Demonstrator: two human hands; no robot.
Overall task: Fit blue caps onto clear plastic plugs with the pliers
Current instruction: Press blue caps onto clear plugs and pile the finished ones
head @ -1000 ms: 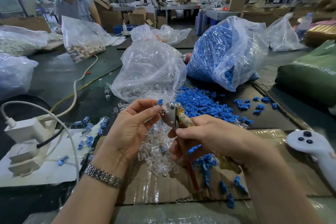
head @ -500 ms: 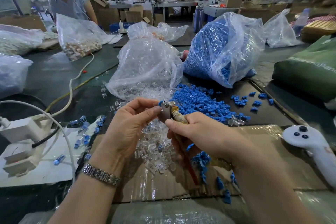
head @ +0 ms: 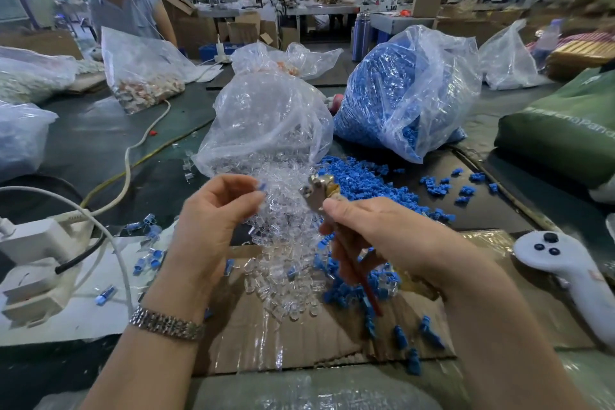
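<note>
My left hand [head: 213, 226] pinches a small clear plug with a blue cap [head: 262, 186] between thumb and fingertips, held a little left of the pliers. My right hand [head: 382, 240] grips the pliers [head: 318, 190] by their red handles, metal jaws pointing up. Below both hands lies a heap of clear plastic plugs [head: 286, 276] on the cardboard sheet [head: 299, 343]. Loose blue caps [head: 366, 183] are spread behind the pliers, and more blue caps [head: 359, 293] lie under my right hand.
A clear bag of plugs [head: 266, 123] and a bag of blue caps [head: 399, 90] stand behind. Several capped plugs [head: 149, 256] lie at left near a white power strip [head: 36, 263] and its cables. A white controller [head: 572, 270] lies at right. Another person [head: 126, 7] stands at far left.
My left hand has drawn the capped plug leftward, away from the pliers' jaws, where it was held before. My right hand keeps the pliers in about the same place.
</note>
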